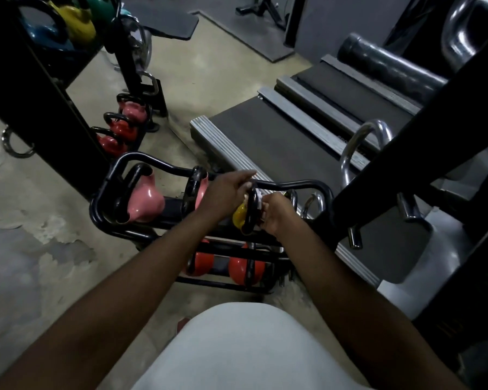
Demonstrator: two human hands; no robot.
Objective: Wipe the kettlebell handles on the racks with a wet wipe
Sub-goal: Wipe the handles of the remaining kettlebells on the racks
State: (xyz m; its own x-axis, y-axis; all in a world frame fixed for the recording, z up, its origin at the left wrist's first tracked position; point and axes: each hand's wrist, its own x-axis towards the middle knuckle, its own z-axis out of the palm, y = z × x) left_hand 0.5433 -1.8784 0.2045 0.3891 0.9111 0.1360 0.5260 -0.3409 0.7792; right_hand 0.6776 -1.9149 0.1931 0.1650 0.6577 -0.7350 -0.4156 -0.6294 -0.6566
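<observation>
A low black tube rack (141,161) holds pink kettlebells (145,202) on its top tier and orange ones (241,270) below. At the right end of the top tier sits a yellow kettlebell (239,216) with a black handle (251,208). My left hand (228,194) grips the upper part of that handle. My right hand (275,213) is curled round the handle's right side and holds a white wet wipe (261,199) against it. Most of the wipe is hidden by my fingers.
A second rack at the left carries red and pink kettlebells (121,129), with blue and yellow ones (78,22) higher up. Treadmill decks (288,136) lie just behind the rack. Chrome handles (362,142) and a black machine frame (423,142) crowd the right side.
</observation>
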